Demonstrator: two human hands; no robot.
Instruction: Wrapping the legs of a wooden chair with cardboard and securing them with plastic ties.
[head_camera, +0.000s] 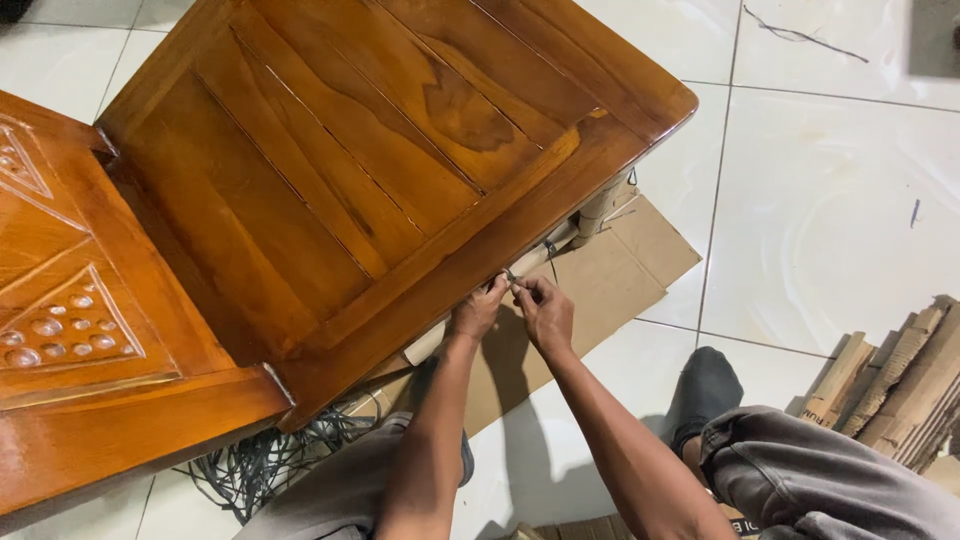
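Pinching at the front rail of the wooden chair (380, 170), both hands work close together just below the seat edge. The left hand (478, 312) has its fingers curled and pressed together against the underside of the rail; what they clamp is hidden by the wood. The right hand (545, 312) pinches a thin dark strap (510, 279) between thumb and forefinger, right at the rail. A wrapped stretcher (560, 243) runs beneath the rail, so the strap probably binds that wrapping, which would explain the close two-handed grip.

Flat cardboard sheet (600, 290) lies under the chair's front, apparently to keep the varnished wood off the white tiled floor (830, 220). A tangle of dark straps (265, 465) sits on the floor below the chair's near corner. Folded cardboard pieces (900, 385) are stacked well to the right of the chair. No container is visible.
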